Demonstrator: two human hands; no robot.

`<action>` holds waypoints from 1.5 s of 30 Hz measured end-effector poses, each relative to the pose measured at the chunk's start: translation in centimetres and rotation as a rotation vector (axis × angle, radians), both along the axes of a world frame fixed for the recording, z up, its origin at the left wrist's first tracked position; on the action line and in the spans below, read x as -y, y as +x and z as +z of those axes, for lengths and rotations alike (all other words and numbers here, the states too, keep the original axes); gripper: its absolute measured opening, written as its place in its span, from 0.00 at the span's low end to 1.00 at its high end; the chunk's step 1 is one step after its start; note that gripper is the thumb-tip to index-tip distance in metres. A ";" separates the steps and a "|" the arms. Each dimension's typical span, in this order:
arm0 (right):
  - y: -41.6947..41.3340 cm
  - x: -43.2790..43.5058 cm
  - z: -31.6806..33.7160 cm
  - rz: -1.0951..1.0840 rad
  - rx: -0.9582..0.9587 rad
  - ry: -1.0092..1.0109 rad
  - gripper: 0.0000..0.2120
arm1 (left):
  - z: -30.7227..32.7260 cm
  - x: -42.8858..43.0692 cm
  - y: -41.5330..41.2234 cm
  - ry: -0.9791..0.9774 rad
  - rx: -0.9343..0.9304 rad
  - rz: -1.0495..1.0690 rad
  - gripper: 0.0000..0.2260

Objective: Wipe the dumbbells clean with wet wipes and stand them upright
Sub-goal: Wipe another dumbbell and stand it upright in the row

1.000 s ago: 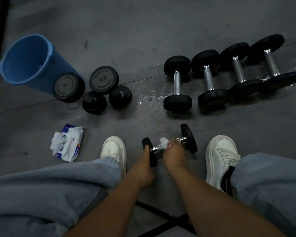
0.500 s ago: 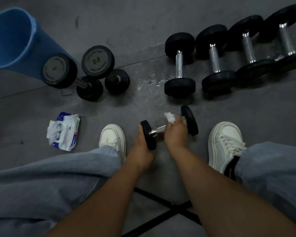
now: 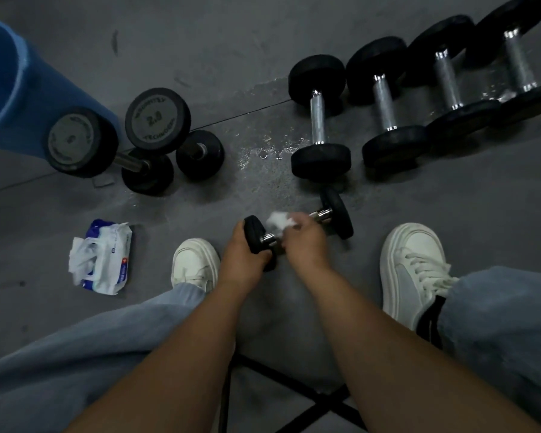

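A small black dumbbell (image 3: 336,212) with a chrome handle lies on the floor between my shoes. My left hand (image 3: 242,260) grips its near weight head. My right hand (image 3: 303,242) holds a crumpled white wet wipe (image 3: 275,223) against the handle. Two dumbbells (image 3: 156,120) stand upright at the left, one marked 2.5. Several larger dumbbells (image 3: 319,120) lie in a row at the upper right. An open pack of wet wipes (image 3: 102,256) lies on the floor at the left.
A blue bucket (image 3: 10,82) lies tipped at the far left behind the upright dumbbells. A wet patch (image 3: 263,151) marks the grey floor in the middle. My white shoes (image 3: 413,267) flank the hands. Black stool legs (image 3: 319,398) cross beneath my arms.
My right hand with the wipe slid left along the handle, from near the far head toward the near one. My left hand kept its grip. The camera view tilted slightly.
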State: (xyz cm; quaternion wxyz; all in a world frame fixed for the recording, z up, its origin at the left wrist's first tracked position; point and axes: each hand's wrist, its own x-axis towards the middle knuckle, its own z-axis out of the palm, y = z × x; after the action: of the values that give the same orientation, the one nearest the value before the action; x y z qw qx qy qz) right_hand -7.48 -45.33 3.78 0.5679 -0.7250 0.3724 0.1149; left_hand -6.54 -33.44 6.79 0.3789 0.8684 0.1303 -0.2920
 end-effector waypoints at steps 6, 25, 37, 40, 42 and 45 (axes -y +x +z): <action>0.2 -1.4 -0.8 0.106 0.021 0.001 0.08 | -0.9 0.2 1.6 -0.096 0.043 0.188 0.27; 0.7 -1.7 -1.4 0.018 -0.045 0.098 0.07 | -0.2 0.1 2.4 -0.116 -0.066 0.593 0.12; -3.6 -0.6 -0.3 0.032 0.037 -0.115 0.15 | 1.2 0.2 -3.0 -0.115 -0.132 0.472 0.11; -4.1 -1.1 0.5 0.133 -0.002 0.004 0.14 | 1.8 0.3 -4.0 -0.151 -0.191 0.450 0.18; -3.8 0.4 0.9 -0.029 0.013 -0.157 0.14 | 2.0 0.3 -4.7 -0.185 -0.246 0.466 0.24; -4.1 0.8 1.2 0.201 -0.039 -0.162 0.14 | 2.1 0.5 -5.5 -0.204 -0.284 0.564 0.27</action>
State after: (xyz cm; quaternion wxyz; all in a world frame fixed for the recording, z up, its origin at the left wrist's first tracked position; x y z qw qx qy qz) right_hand -11.59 -46.10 5.02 0.4857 -0.7998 0.3168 0.1552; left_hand -12.01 -33.93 8.94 0.5077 0.7065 0.3872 -0.3052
